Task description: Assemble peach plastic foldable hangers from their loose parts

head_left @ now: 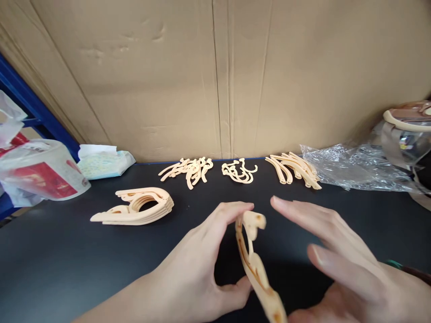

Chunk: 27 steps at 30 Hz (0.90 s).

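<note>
My left hand (205,255) grips a beige plastic folding hanger (257,269) by its upper part, with the fingertips at its top and the thumb lower down. The hanger is seen nearly edge-on and slants toward me, its lower end cut off by the bottom of the view. To its right, my right hand (340,251) is open with fingers apart. Whether its lower part touches the hanger's low end, I cannot tell. Beyond my left hand lies a neat stack of folded hangers (158,215) in the same beige plastic.
Along the back of the black table (67,251) lie loose curved arms (193,172), small hooks (242,175) and longer curved bars (296,170). Crumpled clear plastic (353,168) and a clear bag (407,139) are at right. A wipes pack (104,163) and wrapped tub (50,172) stand left, before cardboard (151,80).
</note>
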Each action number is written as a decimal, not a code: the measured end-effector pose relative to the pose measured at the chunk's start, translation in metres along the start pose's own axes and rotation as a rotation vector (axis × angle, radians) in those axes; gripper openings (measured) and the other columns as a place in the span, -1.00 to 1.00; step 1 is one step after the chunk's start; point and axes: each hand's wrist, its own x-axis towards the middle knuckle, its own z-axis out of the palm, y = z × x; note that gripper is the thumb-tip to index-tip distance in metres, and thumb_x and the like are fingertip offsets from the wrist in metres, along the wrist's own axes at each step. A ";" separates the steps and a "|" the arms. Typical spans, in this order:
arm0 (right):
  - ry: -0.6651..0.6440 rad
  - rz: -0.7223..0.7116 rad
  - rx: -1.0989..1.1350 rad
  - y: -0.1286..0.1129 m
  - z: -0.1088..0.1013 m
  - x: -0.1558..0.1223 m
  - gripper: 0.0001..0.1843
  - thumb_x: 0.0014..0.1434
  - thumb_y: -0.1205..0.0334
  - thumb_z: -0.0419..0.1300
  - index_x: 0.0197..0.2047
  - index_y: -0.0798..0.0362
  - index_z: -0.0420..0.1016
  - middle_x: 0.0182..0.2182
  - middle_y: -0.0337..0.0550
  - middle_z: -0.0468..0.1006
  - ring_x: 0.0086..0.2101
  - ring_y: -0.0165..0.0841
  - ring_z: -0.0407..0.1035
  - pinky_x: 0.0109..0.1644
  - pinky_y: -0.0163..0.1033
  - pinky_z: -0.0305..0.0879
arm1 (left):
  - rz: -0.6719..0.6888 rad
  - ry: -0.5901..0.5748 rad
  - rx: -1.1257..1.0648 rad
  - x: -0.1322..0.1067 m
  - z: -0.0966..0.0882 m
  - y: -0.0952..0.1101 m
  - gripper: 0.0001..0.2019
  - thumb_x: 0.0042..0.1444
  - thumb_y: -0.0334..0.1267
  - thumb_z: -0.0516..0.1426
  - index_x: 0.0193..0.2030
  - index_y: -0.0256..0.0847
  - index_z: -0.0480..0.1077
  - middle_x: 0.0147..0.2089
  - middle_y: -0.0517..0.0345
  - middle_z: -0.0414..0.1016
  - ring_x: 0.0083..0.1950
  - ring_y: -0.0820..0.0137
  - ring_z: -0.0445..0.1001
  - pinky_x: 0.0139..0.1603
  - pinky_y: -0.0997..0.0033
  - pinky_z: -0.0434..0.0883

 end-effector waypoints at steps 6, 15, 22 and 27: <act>-0.060 0.091 0.080 0.002 0.008 0.009 0.07 0.07 -0.12 0.27 0.39 0.18 -0.24 0.32 0.19 -0.02 0.29 -0.08 -0.05 0.29 0.02 0.07 | 0.014 0.116 -0.341 -0.002 0.007 0.000 -0.19 -0.05 -0.31 0.29 0.26 0.03 -0.08 0.28 -0.01 0.13 0.30 0.14 0.21 0.26 0.10 0.32; -0.023 0.161 0.166 0.004 0.010 0.007 -0.17 0.15 0.06 0.27 0.33 0.10 -0.06 0.11 -0.02 0.35 0.11 -0.30 0.21 0.19 -0.20 0.17 | 0.006 0.110 -0.334 -0.005 0.006 -0.002 -0.14 -0.02 -0.24 0.31 0.32 0.05 -0.10 0.33 -0.04 0.06 0.32 0.07 0.19 0.22 0.01 0.35; -0.013 0.181 0.050 0.014 0.010 0.004 -0.27 0.22 0.09 0.20 0.32 0.13 -0.04 0.14 0.01 0.32 0.13 -0.33 0.18 0.20 -0.24 0.11 | -0.052 0.260 -0.167 -0.004 0.000 -0.013 0.15 -0.09 0.01 0.33 0.41 -0.05 -0.41 0.43 -0.14 -0.12 0.39 0.04 0.05 0.30 -0.12 0.20; -0.006 0.190 -0.029 0.025 0.012 0.002 -0.29 0.22 0.11 0.20 0.30 0.17 -0.01 0.14 0.03 0.33 0.14 -0.30 0.19 0.20 -0.21 0.10 | 0.086 0.299 0.318 0.000 -0.010 -0.014 0.04 0.00 0.00 0.29 0.43 -0.18 -0.30 0.45 -0.12 -0.15 0.43 0.05 -0.10 0.39 -0.10 0.00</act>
